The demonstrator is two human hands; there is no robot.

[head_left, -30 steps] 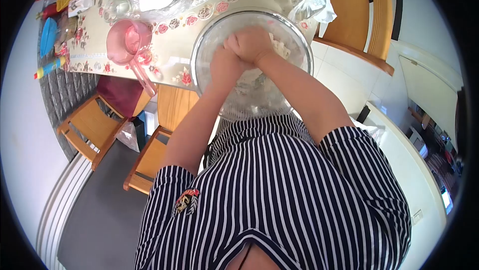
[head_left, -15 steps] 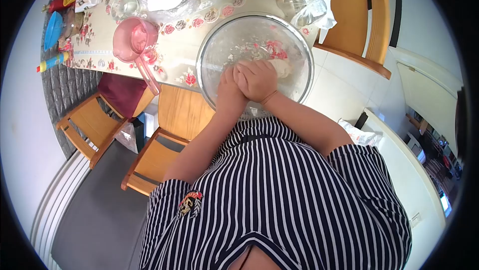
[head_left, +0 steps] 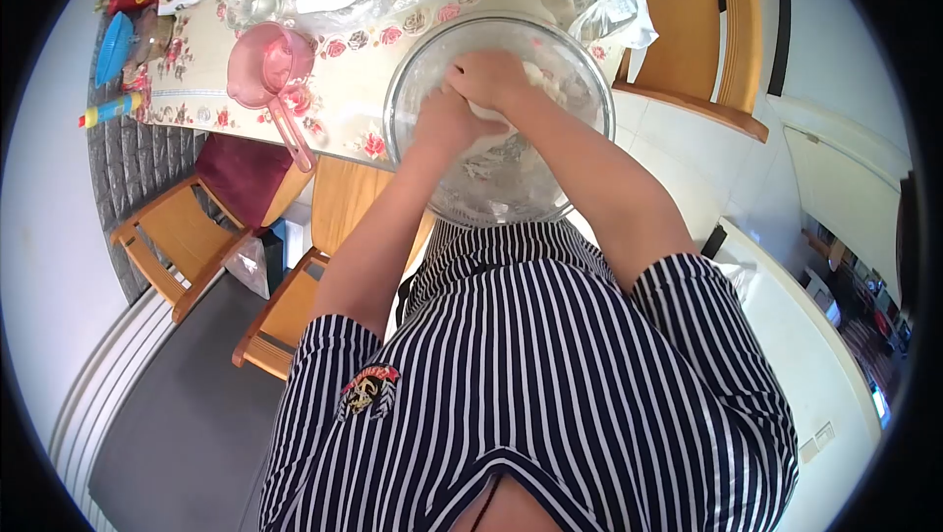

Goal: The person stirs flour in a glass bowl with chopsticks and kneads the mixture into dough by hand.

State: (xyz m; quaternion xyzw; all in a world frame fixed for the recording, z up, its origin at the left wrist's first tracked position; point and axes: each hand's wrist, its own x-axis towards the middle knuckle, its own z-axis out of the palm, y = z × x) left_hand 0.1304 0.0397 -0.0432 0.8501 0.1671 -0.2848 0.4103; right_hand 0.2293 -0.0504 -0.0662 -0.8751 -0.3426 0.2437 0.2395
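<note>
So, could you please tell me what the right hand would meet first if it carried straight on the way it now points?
Most likely the right hand would meet the far-left inner wall of the clear bowl, though its depth there is hard to judge.

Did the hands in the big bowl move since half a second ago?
Yes: judged against the flowered tablecloth, the left hand and right hand moved toward the bowl's far rim.
</note>
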